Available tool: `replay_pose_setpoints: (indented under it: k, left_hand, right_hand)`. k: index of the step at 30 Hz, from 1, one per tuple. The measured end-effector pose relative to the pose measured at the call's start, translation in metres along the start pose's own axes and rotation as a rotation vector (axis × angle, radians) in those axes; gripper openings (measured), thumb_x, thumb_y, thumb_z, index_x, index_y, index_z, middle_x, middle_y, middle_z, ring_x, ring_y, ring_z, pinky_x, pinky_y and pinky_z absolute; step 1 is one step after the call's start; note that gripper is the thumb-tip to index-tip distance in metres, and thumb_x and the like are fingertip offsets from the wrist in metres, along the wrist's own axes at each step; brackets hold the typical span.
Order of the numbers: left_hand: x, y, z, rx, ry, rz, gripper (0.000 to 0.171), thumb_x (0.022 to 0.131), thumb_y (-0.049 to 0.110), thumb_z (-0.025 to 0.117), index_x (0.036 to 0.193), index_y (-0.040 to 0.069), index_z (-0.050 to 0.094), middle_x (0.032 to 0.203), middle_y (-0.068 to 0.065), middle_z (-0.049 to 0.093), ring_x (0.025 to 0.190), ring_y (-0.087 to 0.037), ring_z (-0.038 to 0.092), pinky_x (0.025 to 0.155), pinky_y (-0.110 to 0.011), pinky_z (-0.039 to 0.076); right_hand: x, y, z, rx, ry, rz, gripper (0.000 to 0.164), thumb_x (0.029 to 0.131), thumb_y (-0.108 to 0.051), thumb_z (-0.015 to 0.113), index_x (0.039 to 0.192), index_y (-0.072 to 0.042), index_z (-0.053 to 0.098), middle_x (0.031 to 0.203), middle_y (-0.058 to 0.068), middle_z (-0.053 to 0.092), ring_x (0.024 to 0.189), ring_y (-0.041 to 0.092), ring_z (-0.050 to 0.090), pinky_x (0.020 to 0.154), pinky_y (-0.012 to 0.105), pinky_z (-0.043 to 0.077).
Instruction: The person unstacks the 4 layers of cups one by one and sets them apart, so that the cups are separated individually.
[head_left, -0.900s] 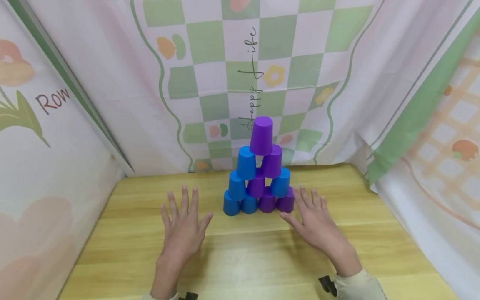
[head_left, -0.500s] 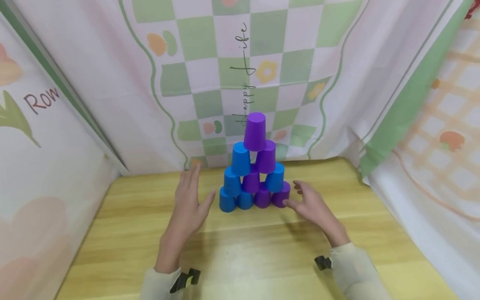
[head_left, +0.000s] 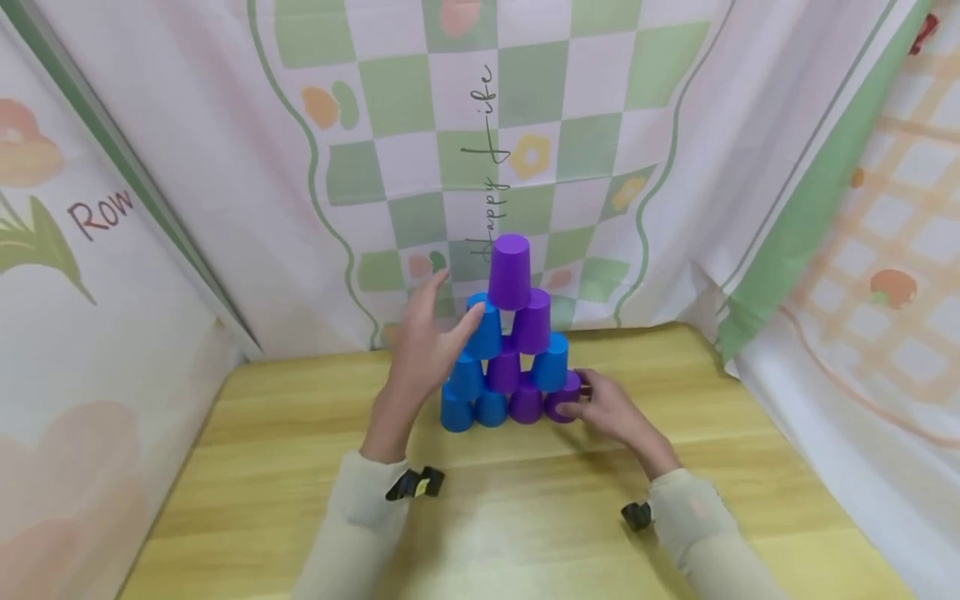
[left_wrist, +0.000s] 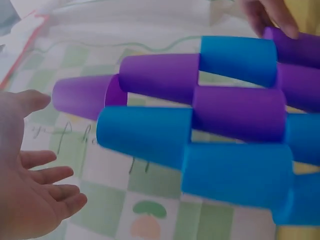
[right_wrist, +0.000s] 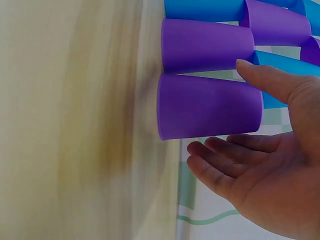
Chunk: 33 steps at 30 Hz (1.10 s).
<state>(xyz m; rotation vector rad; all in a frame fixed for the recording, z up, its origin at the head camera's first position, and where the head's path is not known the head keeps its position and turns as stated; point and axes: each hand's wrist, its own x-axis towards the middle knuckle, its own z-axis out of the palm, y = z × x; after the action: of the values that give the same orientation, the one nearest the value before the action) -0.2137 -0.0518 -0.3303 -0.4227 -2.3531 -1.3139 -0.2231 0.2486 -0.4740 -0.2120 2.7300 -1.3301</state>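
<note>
Upside-down plastic cups, blue and purple, are stacked as a pyramid on the wooden table [head_left: 480, 517]. A purple cup [head_left: 510, 273] tops it, above a blue cup [head_left: 486, 335] and a purple one [head_left: 533, 323]. My left hand [head_left: 420, 346] is raised at the pyramid's upper left, thumb spread from the fingers; in the left wrist view its palm faces the top cup with a gap between. Low on the right, my right hand [head_left: 617, 410] stands around the bottom-row end purple cup [right_wrist: 210, 107], thumb on one side and loosely bent fingers close along the other.
A curtain [head_left: 390, 158] with green checks hangs right behind the pyramid. More printed cloth [head_left: 67, 350] flanks the table at left, and another curtain [head_left: 847, 333] at right. Black wrist devices [head_left: 415, 483] sit at both sleeves.
My left hand has risen and moved right, from beside the pyramid up to its upper cups. The right hand has turned from flat spread fingers to a cupped pose around the end cup.
</note>
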Motion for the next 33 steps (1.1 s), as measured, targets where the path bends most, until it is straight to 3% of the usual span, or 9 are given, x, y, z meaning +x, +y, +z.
replay_pose_setpoints:
  k: [4, 11, 22, 28, 33]
  left_hand:
    - [0.019, 0.014, 0.013, -0.016, -0.025, -0.07, 0.079, 0.097, 0.047, 0.074, 0.16, 0.011, 0.042, 0.163, -0.01, 0.047, 0.152, -0.03, 0.043, 0.121, -0.052, 0.043]
    - [0.041, 0.021, 0.039, -0.039, -0.019, -0.078, 0.091, 0.09, 0.046, 0.083, 0.16, 0.006, 0.04, 0.161, -0.013, 0.049, 0.149, -0.031, 0.047, 0.12, -0.049, 0.044]
    - [0.049, 0.03, 0.05, -0.112, 0.047, 0.011, 0.082, 0.091, 0.036, 0.084, 0.156, 0.005, 0.044, 0.153, -0.013, 0.056, 0.142, -0.03, 0.054, 0.116, -0.045, 0.049]
    - [0.048, 0.029, 0.05, -0.145, 0.047, -0.001, 0.075, 0.094, 0.031, 0.082, 0.155, 0.004, 0.047, 0.15, -0.013, 0.059, 0.142, -0.027, 0.055, 0.116, -0.043, 0.05]
    - [0.048, 0.029, 0.049, -0.179, 0.026, 0.01, 0.066, 0.095, 0.029, 0.081, 0.15, 0.005, 0.052, 0.142, -0.012, 0.065, 0.134, -0.026, 0.062, 0.107, -0.039, 0.057]
  right_hand:
    - [0.001, 0.002, 0.005, -0.012, 0.02, -0.01, 0.067, 0.094, -0.021, 0.079, 0.145, 0.011, 0.049, 0.133, 0.031, 0.065, 0.122, 0.048, 0.065, 0.103, 0.057, 0.056]
    - [0.001, 0.006, 0.01, -0.032, 0.032, -0.007, 0.058, 0.097, -0.017, 0.074, 0.143, 0.011, 0.051, 0.132, 0.031, 0.065, 0.119, 0.046, 0.067, 0.1, 0.054, 0.059]
    - [0.003, 0.009, 0.008, -0.067, 0.022, -0.036, 0.054, 0.098, -0.017, 0.074, 0.141, 0.01, 0.054, 0.128, 0.028, 0.068, 0.116, 0.043, 0.068, 0.1, 0.054, 0.059]
    - [0.003, 0.008, 0.006, -0.096, 0.012, -0.06, 0.05, 0.098, -0.019, 0.074, 0.138, 0.008, 0.058, 0.12, 0.023, 0.072, 0.109, 0.035, 0.071, 0.094, 0.05, 0.061]
    - [0.005, 0.007, 0.005, -0.104, 0.007, -0.075, 0.046, 0.098, -0.019, 0.074, 0.135, 0.006, 0.06, 0.116, 0.019, 0.073, 0.105, 0.031, 0.071, 0.09, 0.048, 0.062]
